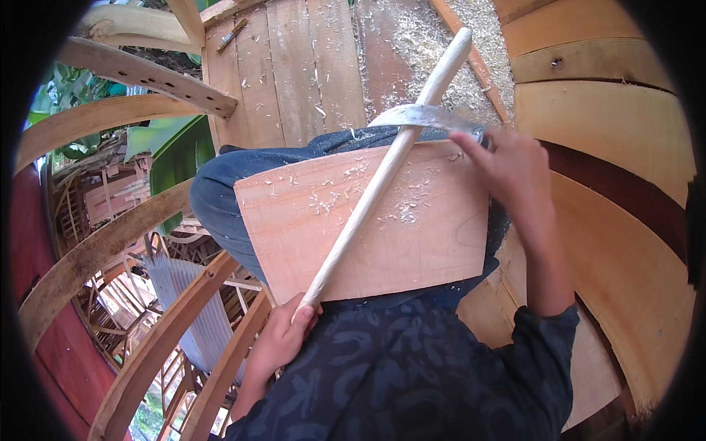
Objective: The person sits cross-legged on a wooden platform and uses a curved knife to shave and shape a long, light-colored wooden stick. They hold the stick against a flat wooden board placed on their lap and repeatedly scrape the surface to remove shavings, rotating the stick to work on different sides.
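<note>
A long peeled wooden stick runs slantwise over my lap, its far end raised past my knees. My left hand is closed around the near end. In my right hand, closed and slightly blurred, is a curved knife like a sickle, its handle mostly hidden by the fingers. The pale blade lies across the stick's upper part. Under the stick, a flat wooden board rests on my crossed legs, sprinkled with small shavings.
Planks and a thick spread of wood shavings cover the floor ahead. A plank wall curves close along my right. Curved wooden ribs with open gaps stand at my left. A small brush-like object lies at far left.
</note>
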Action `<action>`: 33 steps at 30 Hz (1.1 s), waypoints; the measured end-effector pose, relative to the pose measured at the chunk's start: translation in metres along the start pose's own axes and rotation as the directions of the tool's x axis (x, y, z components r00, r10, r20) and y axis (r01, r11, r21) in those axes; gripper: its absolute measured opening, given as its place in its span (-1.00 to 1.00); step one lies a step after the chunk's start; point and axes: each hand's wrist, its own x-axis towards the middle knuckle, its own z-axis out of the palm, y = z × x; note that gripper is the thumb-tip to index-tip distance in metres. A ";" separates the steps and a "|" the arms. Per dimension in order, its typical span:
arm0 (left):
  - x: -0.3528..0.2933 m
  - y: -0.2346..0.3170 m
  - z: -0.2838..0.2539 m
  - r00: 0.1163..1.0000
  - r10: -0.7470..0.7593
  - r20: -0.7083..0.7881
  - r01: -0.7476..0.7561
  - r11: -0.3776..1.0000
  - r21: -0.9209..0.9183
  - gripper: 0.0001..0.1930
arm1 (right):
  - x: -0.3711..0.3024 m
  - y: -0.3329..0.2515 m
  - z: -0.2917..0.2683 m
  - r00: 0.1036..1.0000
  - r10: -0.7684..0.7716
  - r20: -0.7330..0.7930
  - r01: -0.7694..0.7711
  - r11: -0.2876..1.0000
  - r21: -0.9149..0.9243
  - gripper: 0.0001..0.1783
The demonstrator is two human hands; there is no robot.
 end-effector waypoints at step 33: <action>0.000 0.014 0.005 0.995 0.047 -0.092 -0.024 0.971 0.238 -0.58 | 0.040 0.057 -0.013 0.950 0.312 -0.011 -0.301 0.926 0.227 -0.18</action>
